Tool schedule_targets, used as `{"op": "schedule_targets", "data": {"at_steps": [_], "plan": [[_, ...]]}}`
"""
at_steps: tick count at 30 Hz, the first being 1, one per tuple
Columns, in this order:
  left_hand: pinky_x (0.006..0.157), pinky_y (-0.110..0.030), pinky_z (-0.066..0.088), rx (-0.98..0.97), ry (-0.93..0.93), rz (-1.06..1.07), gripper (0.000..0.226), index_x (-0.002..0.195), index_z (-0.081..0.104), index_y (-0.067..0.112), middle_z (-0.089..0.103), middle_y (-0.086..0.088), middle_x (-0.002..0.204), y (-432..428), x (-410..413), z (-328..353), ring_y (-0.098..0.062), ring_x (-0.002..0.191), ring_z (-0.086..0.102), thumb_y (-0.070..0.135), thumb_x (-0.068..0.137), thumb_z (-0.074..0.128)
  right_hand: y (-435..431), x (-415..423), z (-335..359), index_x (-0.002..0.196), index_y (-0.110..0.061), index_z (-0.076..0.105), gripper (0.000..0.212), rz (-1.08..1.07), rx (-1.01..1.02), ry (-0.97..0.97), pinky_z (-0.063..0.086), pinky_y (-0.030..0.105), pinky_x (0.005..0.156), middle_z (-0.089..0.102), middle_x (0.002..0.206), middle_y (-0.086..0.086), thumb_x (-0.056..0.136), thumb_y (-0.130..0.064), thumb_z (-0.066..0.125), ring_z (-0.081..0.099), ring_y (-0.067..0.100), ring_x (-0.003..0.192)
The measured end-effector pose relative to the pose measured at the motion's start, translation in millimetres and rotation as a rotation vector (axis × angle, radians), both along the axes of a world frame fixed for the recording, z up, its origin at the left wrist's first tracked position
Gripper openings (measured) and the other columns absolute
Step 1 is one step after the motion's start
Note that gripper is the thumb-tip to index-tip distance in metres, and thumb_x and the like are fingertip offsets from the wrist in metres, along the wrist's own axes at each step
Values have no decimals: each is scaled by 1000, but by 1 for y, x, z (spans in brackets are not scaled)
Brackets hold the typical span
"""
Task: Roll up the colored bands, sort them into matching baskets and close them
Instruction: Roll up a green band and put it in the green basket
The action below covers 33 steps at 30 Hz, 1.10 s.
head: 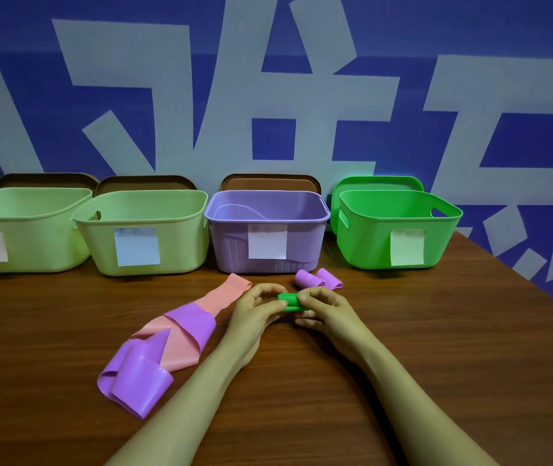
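Observation:
A small rolled green band [291, 302] lies between my two hands at the table's middle. My left hand [257, 307] pinches its left end and my right hand [324, 306] curls round its right end. A loosely rolled purple band [317, 280] lies just behind my right hand. To the left a flat pink band [221, 299] stretches out, crossed by a long purple band [140, 375] that is partly folded. Behind stand a bright green basket [399, 230], a purple basket [268, 233] and two pale green baskets [144, 233] [23, 230], all open.
Each basket carries a paper label on its front. Brown lids [270, 181] lean against the wall behind three baskets, and a green lid [377, 183] stands behind the green basket. The wooden table [403, 381] ends at the right, where its edge runs diagonally.

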<state>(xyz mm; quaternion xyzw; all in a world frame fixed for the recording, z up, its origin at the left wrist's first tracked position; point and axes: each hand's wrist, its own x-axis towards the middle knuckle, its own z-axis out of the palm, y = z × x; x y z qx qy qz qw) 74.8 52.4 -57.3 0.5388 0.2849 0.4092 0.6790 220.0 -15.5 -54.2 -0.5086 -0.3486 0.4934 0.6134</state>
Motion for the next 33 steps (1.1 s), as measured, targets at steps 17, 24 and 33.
{"op": "schedule_targets", "data": {"at_steps": [17, 24, 33], "plan": [[82, -26, 54, 213, 20, -84, 14, 94, 63, 10, 66, -4, 90, -21, 24, 101, -14, 85, 64, 0, 85, 64, -28, 5, 104, 89, -7, 64, 18, -262, 323, -75, 55, 21, 72, 70, 81, 5, 79, 6, 69, 68, 12, 73], [75, -22, 56, 180, -63, -146, 15, 95, 58, 5, 62, -7, 88, 0, 102, 141, -15, 81, 63, -7, 86, 60, -8, 73, 146, 96, -9, 63, 16, -275, 369, -62, 54, 22, 80, 66, 92, 8, 86, 3, 61, 64, 14, 87], [75, -23, 56, -73, 108, -179, 15, 90, 57, 7, 59, -9, 93, 63, 201, 167, -15, 84, 62, -7, 87, 58, 52, 170, 176, 84, -7, 59, 12, -346, 56, 31, 56, 18, 68, 63, 81, 7, 84, 4, 64, 66, 12, 69]]}}
